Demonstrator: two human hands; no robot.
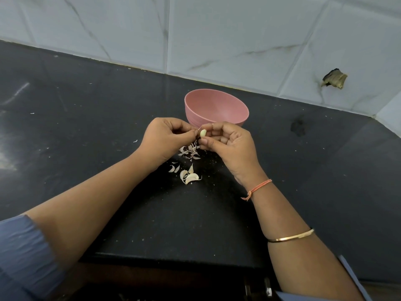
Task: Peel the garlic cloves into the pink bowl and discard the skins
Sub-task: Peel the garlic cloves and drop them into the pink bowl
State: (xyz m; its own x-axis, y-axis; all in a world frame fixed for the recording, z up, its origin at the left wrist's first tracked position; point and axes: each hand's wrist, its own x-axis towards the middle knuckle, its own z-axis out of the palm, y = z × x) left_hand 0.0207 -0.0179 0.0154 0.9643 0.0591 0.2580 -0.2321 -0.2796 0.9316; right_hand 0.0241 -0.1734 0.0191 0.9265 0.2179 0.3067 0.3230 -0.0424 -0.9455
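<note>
A pale garlic clove [202, 133] is pinched between the thumb and fingers of my right hand [230, 146], just in front of the pink bowl [217, 107]. My left hand [167, 137] pinches a thin strip of skin at the clove's left side. The bowl's visible inside looks bare. Below my hands lies a heap of loose skins [191, 151] on the dark counter. Nearer to me sit a few unpeeled cloves [188, 177].
The dark counter [86, 118] runs back to a white tiled wall [217, 40]. A damaged hole in the tile [334, 79] shows at the right. A dark smudge [298, 127] marks the counter right of the bowl. The counter's front edge is near my elbows.
</note>
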